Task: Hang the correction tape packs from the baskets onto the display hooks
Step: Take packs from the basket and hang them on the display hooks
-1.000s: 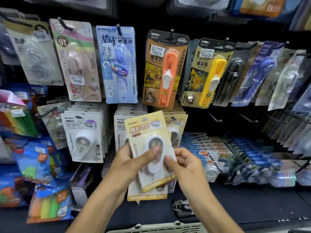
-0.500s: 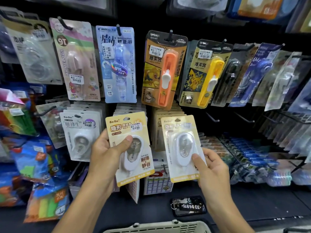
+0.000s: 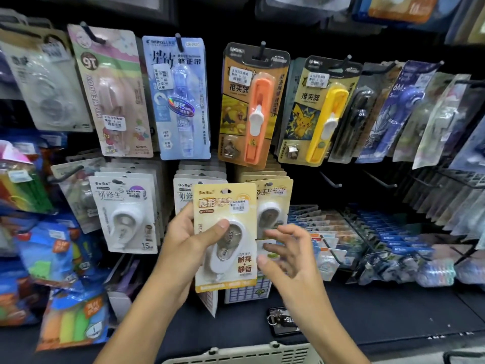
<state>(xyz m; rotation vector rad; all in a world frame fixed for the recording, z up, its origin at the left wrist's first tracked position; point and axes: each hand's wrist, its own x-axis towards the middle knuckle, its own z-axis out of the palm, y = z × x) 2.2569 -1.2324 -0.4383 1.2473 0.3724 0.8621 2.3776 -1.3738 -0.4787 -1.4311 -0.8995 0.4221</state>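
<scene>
A dark shop display wall (image 3: 328, 27) fills the view, hung with carded stationery on black hooks, above a dark shelf (image 3: 393, 316). Far left of the yellow pack held at centre, bags of coloured highlighters (image 3: 70, 321) lean together. Nearer to it hangs a white correction tape pack (image 3: 126, 214) on its hook, at the front of a row of the same cards. The left hand (image 3: 183, 248) grips the yellow correction tape pack (image 3: 225, 237) upright: its thumb (image 3: 212, 232) presses across the clear blister on the front, the fingers curl behind the card's left edge. Just behind and right of that pack hangs a second yellow pack (image 3: 273, 203) on a hook. The right hand (image 3: 291, 256) is at the held pack's right edge, fingers (image 3: 275, 233) spread and loosely bent, holding nothing; whether the thumb touches the card cannot be told. Below the held pack, a key tag (image 3: 284, 321) lies on the shelf, and a beige basket (image 3: 244, 354) rim shows at the bottom edge.
</scene>
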